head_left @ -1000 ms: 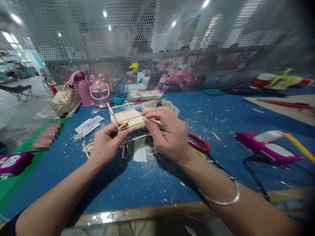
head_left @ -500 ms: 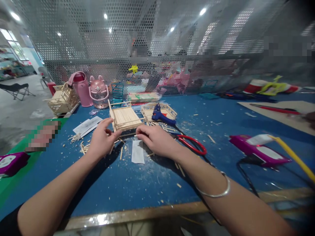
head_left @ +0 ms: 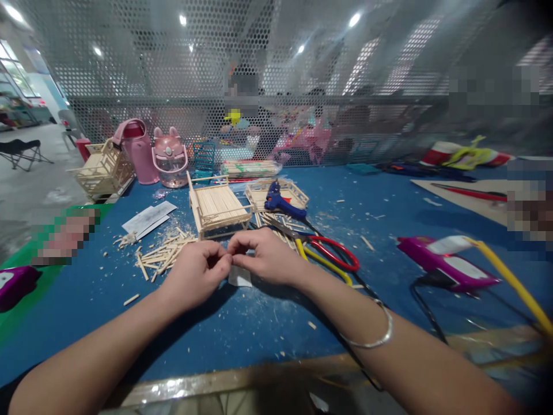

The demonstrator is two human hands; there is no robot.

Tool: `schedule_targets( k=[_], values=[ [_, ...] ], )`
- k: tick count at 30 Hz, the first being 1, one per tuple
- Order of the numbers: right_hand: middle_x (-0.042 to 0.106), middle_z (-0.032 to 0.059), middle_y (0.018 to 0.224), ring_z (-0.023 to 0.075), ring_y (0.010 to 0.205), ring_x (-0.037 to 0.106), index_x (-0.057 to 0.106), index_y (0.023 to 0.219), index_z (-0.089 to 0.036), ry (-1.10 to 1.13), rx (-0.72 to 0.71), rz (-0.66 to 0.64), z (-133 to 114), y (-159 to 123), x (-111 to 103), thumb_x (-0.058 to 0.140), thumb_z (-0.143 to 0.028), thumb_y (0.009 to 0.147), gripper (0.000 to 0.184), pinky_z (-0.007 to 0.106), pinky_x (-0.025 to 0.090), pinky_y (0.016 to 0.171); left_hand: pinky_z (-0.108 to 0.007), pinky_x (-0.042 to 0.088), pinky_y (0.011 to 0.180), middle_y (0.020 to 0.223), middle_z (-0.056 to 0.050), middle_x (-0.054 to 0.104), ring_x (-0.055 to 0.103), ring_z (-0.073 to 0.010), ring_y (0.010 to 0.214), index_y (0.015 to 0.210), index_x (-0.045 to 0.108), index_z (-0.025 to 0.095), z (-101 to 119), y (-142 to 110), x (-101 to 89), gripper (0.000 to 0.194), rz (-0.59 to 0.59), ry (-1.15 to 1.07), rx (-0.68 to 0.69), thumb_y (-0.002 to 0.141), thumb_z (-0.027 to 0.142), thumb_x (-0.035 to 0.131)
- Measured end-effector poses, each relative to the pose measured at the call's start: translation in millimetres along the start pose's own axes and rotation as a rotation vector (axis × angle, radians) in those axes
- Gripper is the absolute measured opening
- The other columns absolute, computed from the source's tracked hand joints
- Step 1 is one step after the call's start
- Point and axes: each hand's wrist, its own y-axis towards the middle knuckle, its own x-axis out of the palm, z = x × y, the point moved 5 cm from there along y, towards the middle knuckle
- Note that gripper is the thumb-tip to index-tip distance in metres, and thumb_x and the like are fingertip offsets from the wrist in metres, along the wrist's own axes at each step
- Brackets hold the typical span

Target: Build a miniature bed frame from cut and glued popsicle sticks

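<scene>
My left hand (head_left: pixel 203 268) and my right hand (head_left: pixel 265 256) meet fingertip to fingertip at the middle of the table. Both are closed in a pinch, and whatever lies between the fingers is too small or hidden to name. Just beyond them stands a small model bed made of wooden sticks (head_left: pixel 220 204). A white paper slip (head_left: pixel 240 278) lies partly under my hands. Left of the bed is a pile of short cut sticks (head_left: pixel 166 252). Pliers with red and yellow handles (head_left: pixel 334 253) rest beside my right hand, and a blue glue gun (head_left: pixel 283 202) lies on a stick-built tray (head_left: pixel 254 193).
Behind are a pink bottle (head_left: pixel 142 153), a pink bear-eared jug (head_left: pixel 170 158) and another stick model (head_left: pixel 103 170) against a perforated metal screen (head_left: pixel 173 75). A purple device with a yellow stick (head_left: pixel 449 265) and its cable lie at right. Another person's blurred hand is at far right.
My left hand has left the model bed and moved down and right to meet my right hand, which shifted slightly left. The stick pile and the pliers are now more exposed.
</scene>
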Motion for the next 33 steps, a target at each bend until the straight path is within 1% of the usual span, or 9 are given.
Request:
schedule_targets(
  k=[6, 10, 13, 15, 18, 20, 26, 30, 33],
  values=[
    [0.063, -0.0003, 0.074, 0.0100, 0.067, 0.058, 0.057, 0.084, -0.016, 0.057, -0.019, 0.072, -2, 0, 3, 0.053, -0.007, 0.073, 0.015, 0.022, 0.044, 0.063, -0.022, 0.033, 0.052, 0.055, 0.003, 0.051, 0.045, -0.0109, 0.052, 0.060, 0.054, 0.017, 4, -1, -1.0, 0.023, 0.065, 0.051, 0.064, 0.079, 0.024, 0.045],
    [0.063, -0.0011, 0.065, 0.0092, 0.059, 0.054, 0.062, 0.075, -0.015, -0.058, 0.022, 0.125, 3, 1, -8, 0.057, -0.014, 0.076, 0.006, 0.022, 0.040, 0.058, -0.024, 0.037, 0.054, 0.060, 0.000, 0.060, 0.052, -0.0134, 0.056, 0.067, 0.061, 0.017, 0, 1, -2.9, 0.028, 0.072, 0.062, 0.049, 0.084, 0.031, 0.043],
    [0.062, -0.0009, 0.060, 0.0092, 0.056, 0.052, 0.066, 0.072, -0.015, -0.200, 0.074, 0.056, 11, 3, -17, 0.058, -0.020, 0.078, 0.011, 0.022, 0.037, 0.055, -0.028, 0.042, 0.063, 0.076, -0.004, 0.068, 0.060, -0.0178, 0.068, 0.085, 0.066, 0.019, -7, 4, -3.4, 0.025, 0.062, 0.120, 0.043, 0.084, 0.032, 0.044],
    [0.064, 0.0009, 0.065, 0.0108, 0.060, 0.054, 0.067, 0.074, -0.016, -0.353, 0.073, -0.064, 14, 3, -17, 0.058, -0.017, 0.077, 0.010, 0.023, 0.038, 0.058, -0.032, 0.044, 0.070, 0.092, -0.006, 0.070, 0.062, -0.0203, 0.078, 0.114, 0.058, 0.021, -10, 5, 2.2, 0.034, -0.012, 0.160, 0.063, 0.083, 0.029, 0.048],
    [0.067, 0.0043, 0.074, 0.0149, 0.070, 0.057, 0.068, 0.073, -0.016, -0.575, 0.002, -0.211, 11, 1, -8, 0.058, -0.012, 0.074, 0.011, 0.026, 0.038, 0.063, -0.036, 0.045, 0.075, 0.107, -0.010, 0.066, 0.061, -0.0245, 0.090, 0.141, 0.023, 0.022, -12, 6, 14.2, 0.069, -0.129, 0.283, 0.097, 0.080, 0.029, 0.053],
    [0.067, 0.0059, 0.077, 0.0174, 0.073, 0.058, 0.068, 0.073, -0.016, -0.682, -0.030, -0.252, 7, -1, -1, 0.057, -0.012, 0.075, 0.013, 0.029, 0.036, 0.063, -0.038, 0.045, 0.078, 0.108, -0.014, 0.063, 0.059, -0.0275, 0.096, 0.144, 0.015, 0.019, -12, 6, 19.6, 0.077, -0.167, 0.389, 0.102, 0.079, 0.030, 0.055],
    [0.067, 0.0071, 0.070, 0.0182, 0.069, 0.056, 0.068, 0.072, -0.015, -0.856, -0.062, -0.222, -2, -6, 13, 0.054, -0.014, 0.078, 0.015, 0.030, 0.026, 0.060, -0.038, 0.046, 0.076, 0.102, -0.017, 0.062, 0.060, -0.0295, 0.096, 0.144, 0.011, 0.016, -12, 9, 21.9, 0.079, -0.209, 0.507, 0.060, 0.079, 0.034, 0.053],
    [0.066, 0.0048, 0.070, 0.0159, 0.069, 0.054, 0.066, 0.070, -0.016, -0.799, -0.080, -0.187, 3, -8, 14, 0.054, -0.013, 0.079, 0.015, 0.029, 0.023, 0.060, -0.038, 0.046, 0.075, 0.100, -0.017, 0.062, 0.060, -0.0303, 0.094, 0.144, 0.012, 0.014, -11, 10, 21.8, 0.079, -0.233, 0.529, 0.067, 0.080, 0.034, 0.052],
    [0.065, 0.0051, 0.070, 0.0151, 0.068, 0.052, 0.064, 0.067, -0.014, -0.772, -0.077, -0.217, 6, -12, 16, 0.052, -0.012, 0.080, 0.019, 0.029, 0.024, 0.061, -0.038, 0.046, 0.076, 0.102, -0.017, 0.062, 0.060, -0.0304, 0.094, 0.144, 0.011, 0.014, -11, 11, 22.2, 0.078, -0.246, 0.556, 0.046, 0.080, 0.034, 0.052]
  ],
)
